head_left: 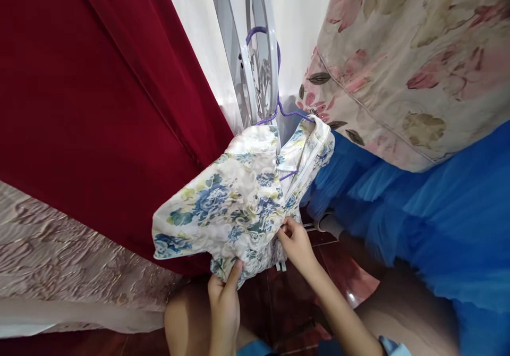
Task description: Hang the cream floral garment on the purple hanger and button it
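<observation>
A white blouse (239, 196) with blue and yellow-green flowers hangs in front of me, its neck opening turned to the upper right. It is on a purple hanger (278, 112), hooked up at a light grey metal frame (272, 37). My left hand (226, 295) pinches the lower hem, thumb on top of the cloth and fingers beneath. My right hand (294, 240) has its thumb and forefinger closed on the front edge of the blouse, below the neck opening. The far side of the blouse is hidden.
Dark red cloth (119, 106) hangs at the left, above pinkish embossed fabric (79, 260). Floral cloth (398, 69) and blue tulle (398, 202) hang at the right. White cloth (305, 26) is behind the frame. Below is a red tiled floor (258, 308) between my legs.
</observation>
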`<state>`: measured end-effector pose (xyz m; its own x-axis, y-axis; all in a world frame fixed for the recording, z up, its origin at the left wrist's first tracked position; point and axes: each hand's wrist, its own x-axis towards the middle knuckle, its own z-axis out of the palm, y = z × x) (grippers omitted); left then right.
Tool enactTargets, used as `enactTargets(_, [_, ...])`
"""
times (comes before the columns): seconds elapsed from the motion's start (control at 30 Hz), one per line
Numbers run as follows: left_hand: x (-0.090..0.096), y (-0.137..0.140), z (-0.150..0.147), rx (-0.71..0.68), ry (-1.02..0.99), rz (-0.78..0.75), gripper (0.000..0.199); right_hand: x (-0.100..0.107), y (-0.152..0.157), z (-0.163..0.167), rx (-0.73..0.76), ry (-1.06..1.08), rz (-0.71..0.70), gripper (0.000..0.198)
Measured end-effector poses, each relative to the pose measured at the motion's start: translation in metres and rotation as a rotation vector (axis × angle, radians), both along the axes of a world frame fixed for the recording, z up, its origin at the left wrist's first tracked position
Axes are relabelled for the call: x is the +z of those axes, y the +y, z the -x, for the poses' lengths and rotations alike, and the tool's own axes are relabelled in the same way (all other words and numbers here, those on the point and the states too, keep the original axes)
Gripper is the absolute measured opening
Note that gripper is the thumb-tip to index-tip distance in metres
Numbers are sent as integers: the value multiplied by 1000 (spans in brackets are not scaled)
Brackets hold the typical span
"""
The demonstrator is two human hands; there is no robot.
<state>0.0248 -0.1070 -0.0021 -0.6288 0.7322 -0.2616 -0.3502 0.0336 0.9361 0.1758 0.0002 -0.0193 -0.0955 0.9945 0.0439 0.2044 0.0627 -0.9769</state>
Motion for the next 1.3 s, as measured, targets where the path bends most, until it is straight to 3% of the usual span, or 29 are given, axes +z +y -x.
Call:
enactTargets(0.13, [11,-6,11,88,135,42,38,0,-5,17,21,67,22,12])
enactTargets(0.3, [17,-16,20,391,717,-52,48,-5,-26,3,25,178,111,19])
enactTargets(0.37, [13,-16,12,286,927,-123,32,-3,-38,-11,40,206,146,25])
enactTargets(0.43, [7,-12,-5,-29,1024,-175,13,3,-48,-24,62,218,191,28])
enactTargets(0.5, [-1,-5,-28,-333,1021,-214,11,13,-57,-34,115,209,231,26])
enactTargets(0.53, [-5,-2,-40,-410,996,-223,13,20,-60,-38,152,198,241,23])
enactTargets(0.67, [-17,4,-72,-322,891,-206,9,43,-70,-44,229,158,258,16])
enactTargets(0.8, [-18,2,-78,-250,873,-132,7,52,-73,-43,209,202,256,17])
enactTargets(0.93, [-10,3,-79,-386,817,-108,6,66,-61,-37,112,321,278,21])
enactTargets(1.07, [-11,7,-78,-511,833,-116,6,109,-40,-26,-2,361,154,20])
enactTargets(1.3, [-21,18,-79,-483,926,-84,8,188,-1,-1,-44,398,-207,22])
